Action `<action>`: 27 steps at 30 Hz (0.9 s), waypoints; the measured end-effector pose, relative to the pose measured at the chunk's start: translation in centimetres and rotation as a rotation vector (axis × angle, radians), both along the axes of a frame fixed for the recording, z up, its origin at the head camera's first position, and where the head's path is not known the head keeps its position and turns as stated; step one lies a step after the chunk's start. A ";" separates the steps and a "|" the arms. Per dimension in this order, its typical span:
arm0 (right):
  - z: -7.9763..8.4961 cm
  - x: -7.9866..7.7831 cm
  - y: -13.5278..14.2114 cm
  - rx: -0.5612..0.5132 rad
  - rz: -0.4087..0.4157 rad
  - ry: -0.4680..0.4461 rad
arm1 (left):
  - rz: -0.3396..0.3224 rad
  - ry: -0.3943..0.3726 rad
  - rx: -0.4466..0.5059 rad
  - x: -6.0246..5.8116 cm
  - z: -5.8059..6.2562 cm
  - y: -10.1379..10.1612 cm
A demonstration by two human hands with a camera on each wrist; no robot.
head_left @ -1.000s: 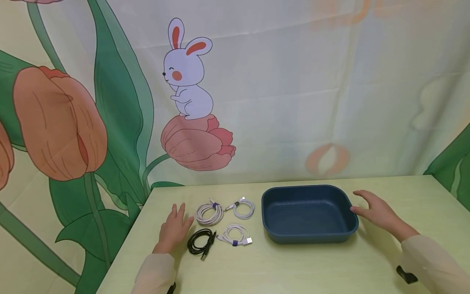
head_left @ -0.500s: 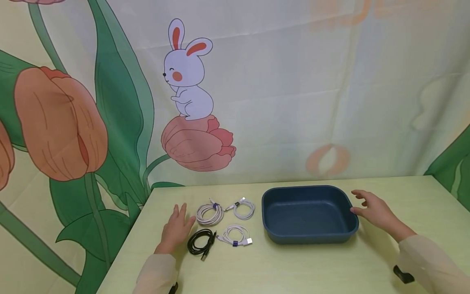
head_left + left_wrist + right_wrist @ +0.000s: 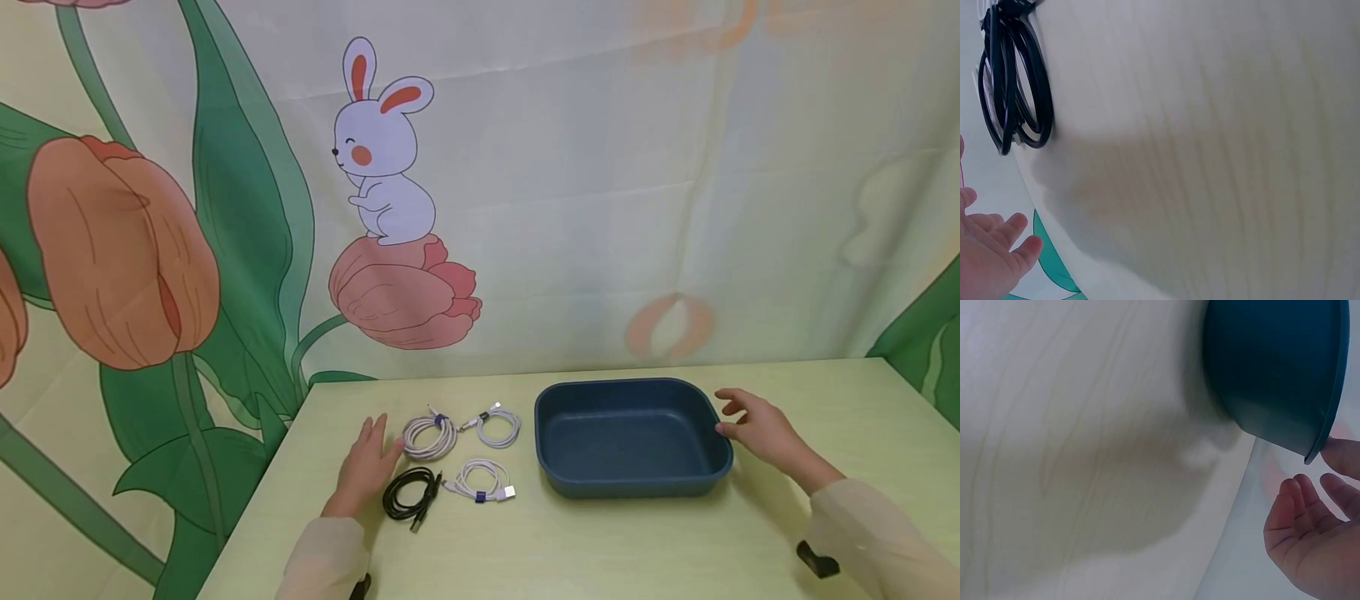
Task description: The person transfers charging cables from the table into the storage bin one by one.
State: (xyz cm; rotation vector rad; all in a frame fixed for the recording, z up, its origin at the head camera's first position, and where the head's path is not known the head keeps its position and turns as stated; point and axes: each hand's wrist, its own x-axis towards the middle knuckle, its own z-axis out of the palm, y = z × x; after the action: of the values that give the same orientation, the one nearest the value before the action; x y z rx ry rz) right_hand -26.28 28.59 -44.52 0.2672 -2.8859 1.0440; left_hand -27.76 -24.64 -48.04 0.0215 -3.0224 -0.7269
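My left hand (image 3: 363, 465) hovers at the left of several coiled cables, its fingers spread and holding nothing. The thumb side is close to a thick white coiled cable (image 3: 429, 437) with a purple tie. In front of that lies a black coiled cable (image 3: 408, 493), which also shows in the left wrist view. To the right are a thin white cable with a black tie (image 3: 498, 427) and a white cable with a purple tie (image 3: 480, 481). At the right end of a dark blue rectangular bin (image 3: 633, 486), my right hand (image 3: 767, 435) has its thumb at the rim, fingers loosely bent.
All of it stands on a pale wood-grain table (image 3: 600, 550). Behind the table hangs a cloth (image 3: 555, 208) printed with tulips and a rabbit. The bin stands right of the cables, near the table's back edge.
My left hand has shifted slightly right, nearer the thick white cable. My right forearm has drawn a little left and its fingers have bent more. The bin and cables have stayed put.
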 end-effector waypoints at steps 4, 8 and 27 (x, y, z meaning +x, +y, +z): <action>-0.1 -0.1 0.0 -0.010 -0.002 -0.004 | 0.001 0.010 0.032 -0.1 0.1 0.2; -0.1 0.0 -0.2 -0.033 -0.011 -0.025 | 0.002 0.027 0.064 -0.1 0.2 0.4; 0.4 0.0 -0.5 -0.197 -0.014 -0.217 | 0.042 0.060 0.171 -0.4 0.1 1.2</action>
State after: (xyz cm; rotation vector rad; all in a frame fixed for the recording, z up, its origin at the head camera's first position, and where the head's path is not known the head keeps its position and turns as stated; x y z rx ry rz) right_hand -26.24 28.14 -44.10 0.1290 -2.9309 1.4254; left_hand -28.15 -23.49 -47.94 0.0667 -2.8855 -0.9619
